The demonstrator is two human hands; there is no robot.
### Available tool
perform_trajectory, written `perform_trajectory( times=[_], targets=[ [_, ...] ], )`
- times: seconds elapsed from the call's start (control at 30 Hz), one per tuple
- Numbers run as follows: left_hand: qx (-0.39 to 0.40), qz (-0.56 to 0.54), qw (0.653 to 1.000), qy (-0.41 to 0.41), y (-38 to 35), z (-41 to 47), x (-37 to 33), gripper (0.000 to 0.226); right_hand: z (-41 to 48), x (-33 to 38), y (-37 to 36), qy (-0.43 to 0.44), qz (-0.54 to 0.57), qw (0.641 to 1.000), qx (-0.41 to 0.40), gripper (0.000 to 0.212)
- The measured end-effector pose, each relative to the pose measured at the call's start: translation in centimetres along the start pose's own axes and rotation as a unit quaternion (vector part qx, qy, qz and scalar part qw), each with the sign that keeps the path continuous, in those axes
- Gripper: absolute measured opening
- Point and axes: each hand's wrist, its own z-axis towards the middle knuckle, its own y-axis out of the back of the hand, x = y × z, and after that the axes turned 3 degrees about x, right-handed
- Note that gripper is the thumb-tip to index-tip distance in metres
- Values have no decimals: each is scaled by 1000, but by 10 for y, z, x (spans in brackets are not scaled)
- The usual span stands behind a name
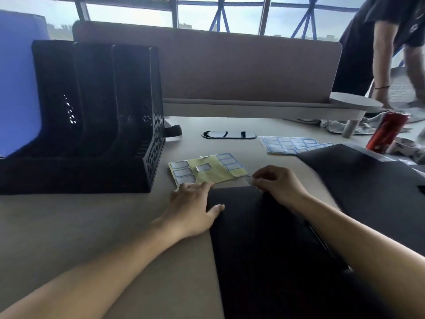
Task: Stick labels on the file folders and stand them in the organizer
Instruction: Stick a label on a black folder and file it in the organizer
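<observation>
A black file folder (264,238) lies flat on the desk in front of me. My left hand (193,208) rests flat at its upper left corner, fingers straight, fingertips touching the yellow label sheet (213,172) that holds several blue-edged labels. My right hand (278,185) pinches a small pale label (249,179) over the folder's top edge. A black organizer (92,116) with upright dividers stands at the left, its slots dark. A second black folder (368,180) lies at the right.
More label sheets (289,145) lie behind the right folder. A red can (387,132) stands at the far right beside crumpled cloth. Another person (379,54) leans over the partition's end. A cable grommet (228,134) sits mid-desk. A brown partition (230,65) closes off the back.
</observation>
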Motion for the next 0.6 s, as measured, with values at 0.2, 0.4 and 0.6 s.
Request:
perform_trajectory(
  times=[0.2, 0.4, 0.6],
  targets=[
    [4, -71, 997, -13, 3, 0, 0, 57, -3, 13, -11, -12, 4, 1000, -12, 10],
    [-35, -171, 985, 17, 4, -5, 0, 60, -21, 35, -48, -8, 61, 996, 68, 11],
    [-71, -188, 979, 22, 2, -6, -5, 55, -27, 30, -53, 42, 15, 998, 51, 22]
  ],
)
